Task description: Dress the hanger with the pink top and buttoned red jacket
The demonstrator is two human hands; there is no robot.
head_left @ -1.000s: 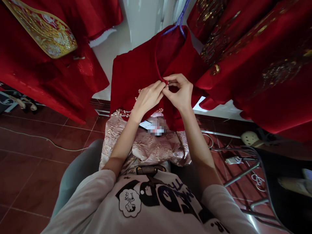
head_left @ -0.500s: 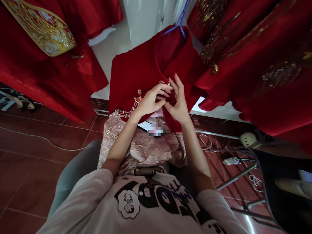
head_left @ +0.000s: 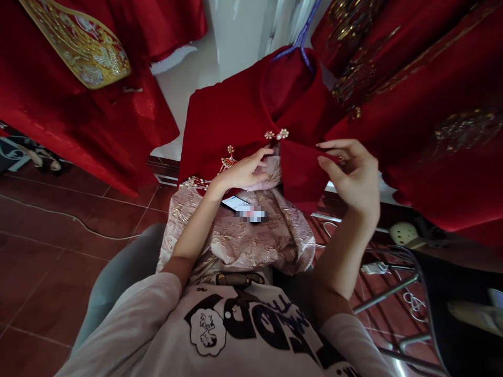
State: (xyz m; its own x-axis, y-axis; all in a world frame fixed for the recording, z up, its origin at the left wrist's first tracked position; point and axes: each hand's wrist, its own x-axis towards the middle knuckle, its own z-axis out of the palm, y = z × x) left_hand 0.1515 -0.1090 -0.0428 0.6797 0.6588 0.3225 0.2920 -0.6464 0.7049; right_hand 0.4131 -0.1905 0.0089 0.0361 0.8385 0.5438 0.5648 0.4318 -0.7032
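A red garment (head_left: 228, 115) hangs on a purple hanger (head_left: 302, 39) before me, its lower part over pink crinkled fabric (head_left: 243, 243) on my lap. Two pearl flower ornaments (head_left: 282, 134) sit at the front, where the collar edges meet. A beaded tassel brooch (head_left: 228, 157) hangs on its left side. My left hand (head_left: 249, 170) lies by the front opening below the ornaments, fingers apart. Off to the right, my right hand (head_left: 349, 175) is raised in front of the red cloth. Its thumb and forefinger are drawn together; anything fine between them is too small to tell.
A phone (head_left: 236, 203) rests on the pink fabric, partly blurred out. Red embroidered garments (head_left: 444, 125) hang on both sides. At lower right stand a black chair (head_left: 451, 298) and a white plug with cable (head_left: 375, 268). Another cable (head_left: 86, 230) crosses the tiled floor.
My right hand has moved away from the collar ornaments to the right. My left hand has shifted slightly down, and the flower ornaments are now uncovered. The view has shifted slightly.
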